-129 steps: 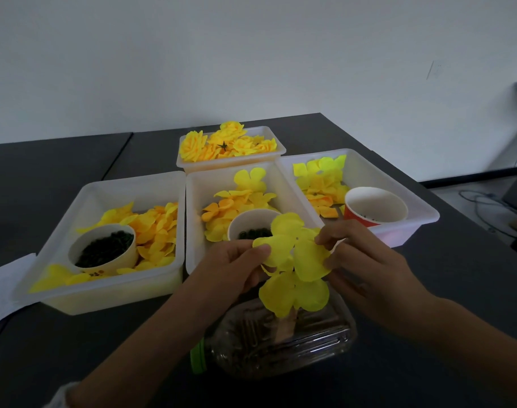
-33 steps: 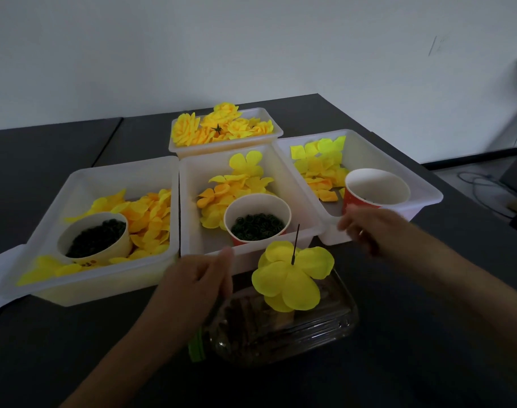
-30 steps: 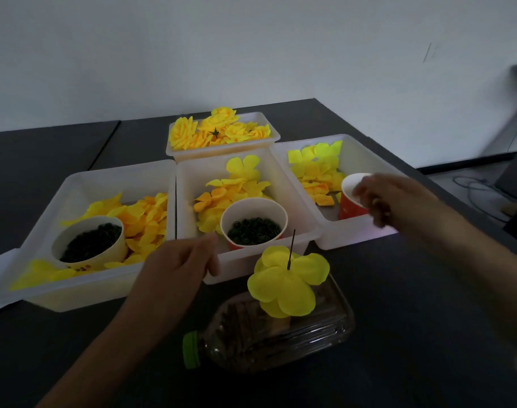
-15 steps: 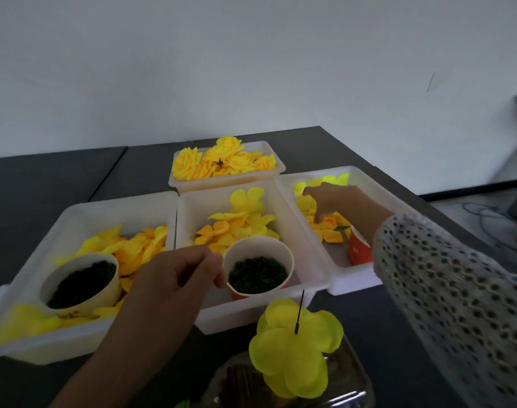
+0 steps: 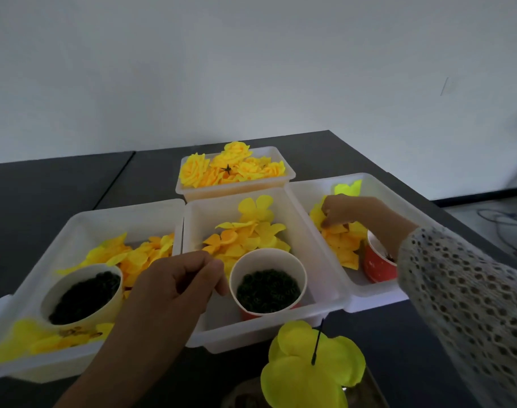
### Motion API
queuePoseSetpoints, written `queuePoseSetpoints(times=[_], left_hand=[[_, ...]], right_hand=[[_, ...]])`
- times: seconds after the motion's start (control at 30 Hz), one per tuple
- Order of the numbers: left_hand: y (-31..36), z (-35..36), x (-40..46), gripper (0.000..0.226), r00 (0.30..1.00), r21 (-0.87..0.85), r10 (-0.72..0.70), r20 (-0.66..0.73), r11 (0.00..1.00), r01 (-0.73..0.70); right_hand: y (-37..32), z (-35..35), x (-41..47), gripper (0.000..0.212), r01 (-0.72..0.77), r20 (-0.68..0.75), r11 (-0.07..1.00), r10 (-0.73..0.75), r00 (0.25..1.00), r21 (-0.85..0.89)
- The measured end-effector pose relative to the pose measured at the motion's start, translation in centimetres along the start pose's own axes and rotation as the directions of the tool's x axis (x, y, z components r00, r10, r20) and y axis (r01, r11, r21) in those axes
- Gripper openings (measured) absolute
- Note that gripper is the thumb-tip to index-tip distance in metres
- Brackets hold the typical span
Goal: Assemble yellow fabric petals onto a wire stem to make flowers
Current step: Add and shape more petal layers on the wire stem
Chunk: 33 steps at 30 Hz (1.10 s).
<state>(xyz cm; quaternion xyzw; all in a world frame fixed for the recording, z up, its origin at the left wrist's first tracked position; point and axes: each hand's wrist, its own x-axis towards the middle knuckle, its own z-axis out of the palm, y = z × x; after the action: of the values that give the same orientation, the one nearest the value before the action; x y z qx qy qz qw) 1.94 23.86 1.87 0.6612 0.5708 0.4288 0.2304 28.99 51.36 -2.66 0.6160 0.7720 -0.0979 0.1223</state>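
Reaching into the right-hand white tray [image 5: 378, 187], the right hand [image 5: 344, 210] has its fingers curled down onto a heap of yellow fabric petals [image 5: 341, 245]; whether it has actually pinched one I cannot tell. A red paper cup [image 5: 379, 265] stands in that tray, partly hidden by the knitted sleeve [image 5: 469, 304]. The left hand [image 5: 175, 287] hovers over the near edge of the middle tray [image 5: 316, 275], fingers loosely curled, thumb meeting forefinger, with nothing visible between them. The middle tray holds more petals [image 5: 248, 234] and a paper cup of small dark green pieces [image 5: 267, 290]. The left tray [image 5: 83, 225] holds orange-yellow petals [image 5: 139, 254] and a second such cup [image 5: 83, 295]. Behind them, a smaller tray [image 5: 236, 188] is piled with finished yellow flowers [image 5: 230, 167]. That makes four trays and three cups on the dark counter [image 5: 45, 195]. At the near edge, a part-built flower [image 5: 310, 366] sits with its dark wire stem [image 5: 317, 343] poking up through the petals, above a clear container [image 5: 366, 393] that is mostly cut off.
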Motion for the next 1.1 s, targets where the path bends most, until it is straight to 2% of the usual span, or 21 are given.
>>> queuePoseSetpoints(times=[0.17, 0.33, 0.6, 0.7, 0.8, 0.9, 0.93, 1.03, 1.1], left_hand=[[0.8, 0.4, -0.3, 0.037, 1.000, -0.050, 0.023, 0.019, 0.999, -0.022], [1.7, 0.9, -0.6, 0.034, 0.999, -0.108, 0.021, 0.030, 0.994, -0.017], [2.6, 0.7, -1.5, 0.038, 0.998, -0.125, 0.034, 0.062, 0.992, -0.026], [3.2, 1.3, -1.5, 0.031, 0.996, -0.159, 0.033, 0.080, 0.987, -0.020], [4.1, 1.9, -1.6, 0.026, 0.998, -0.202, 0.027, 0.064, 0.979, -0.013], [4.8, 2.7, -1.4, 0.029, 0.997, -0.260, -0.020, 0.073, 0.965, 0.038], [5.2, 3.0, -1.3, 0.033, 0.996, -0.272, -0.025, 0.091, 0.961, 0.049], [6.1, 4.1, -1.4, 0.065, 0.981, -0.297, 0.010, 0.195, 0.954, 0.049], [6.4, 4.9, -1.9, 0.060, 0.970, -0.340, 0.047, 0.239, 0.939, 0.039]], right_hand=[[1.1, -2.6, -2.5, 0.024, 0.057, 0.048, 0.971, -0.070, 0.996, 0.231], [2.2, -4.1, -5.0, 0.016, 0.154, -0.155, 0.908, -0.101, 0.983, 0.389], [3.0, -5.3, -10.6, 0.029, 0.392, -0.311, 0.725, -0.253, 0.916, 0.566], [2.2, -6.2, -14.5, 0.029, 0.475, -0.330, 0.580, -0.344, 0.879, 0.661], [0.9, -6.7, -18.9, 0.022, 0.507, -0.369, 0.339, -0.396, 0.841, 0.792], [0.3, -6.5, -23.2, 0.022, 0.506, -0.410, 0.155, -0.412, 0.814, 0.848], [0.0, -6.3, -24.4, 0.022, 0.497, -0.418, 0.099, -0.416, 0.807, 0.862], [-1.0, -5.3, -27.3, 0.020, 0.482, -0.456, -0.052, -0.426, 0.781, 0.875], [-1.6, -4.1, -28.4, 0.018, 0.456, -0.464, -0.127, -0.418, 0.781, 0.881]])
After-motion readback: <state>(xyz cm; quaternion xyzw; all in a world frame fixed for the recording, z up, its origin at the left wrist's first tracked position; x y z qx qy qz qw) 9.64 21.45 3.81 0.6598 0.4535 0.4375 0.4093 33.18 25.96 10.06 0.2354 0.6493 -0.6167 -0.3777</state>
